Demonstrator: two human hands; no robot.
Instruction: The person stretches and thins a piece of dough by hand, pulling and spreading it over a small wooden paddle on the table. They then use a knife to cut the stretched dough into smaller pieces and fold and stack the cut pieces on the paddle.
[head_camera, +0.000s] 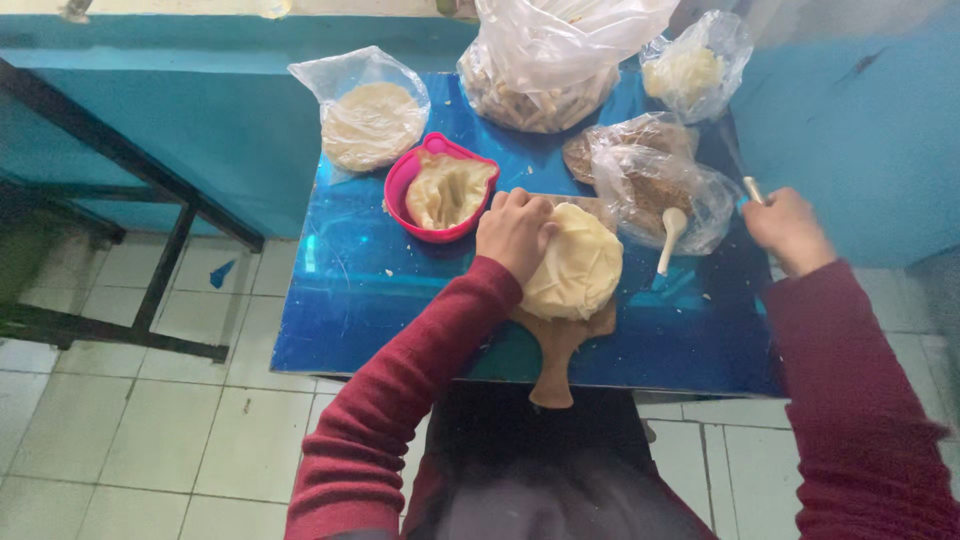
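Note:
A pale round sheet of dough (580, 265) lies on a wooden paddle board (556, 360) at the middle of a small blue table (360, 300). My left hand (513, 232) rests on the dough's left edge, fingers curled onto it. My right hand (790, 228) is at the table's right edge, closed around a thin light-handled utensil (752, 189) whose working end I cannot make out. Both arms wear dark red sleeves.
A pink bowl (408, 180) with dough sits left of the board. Plastic bags stand behind: flat dough rounds (370, 122), a big bag of pale sticks (540, 80), white filling (685, 72), brown filling (650, 185) with a white spoon (670, 235). Tiled floor and a dark metal frame (150, 270) lie left.

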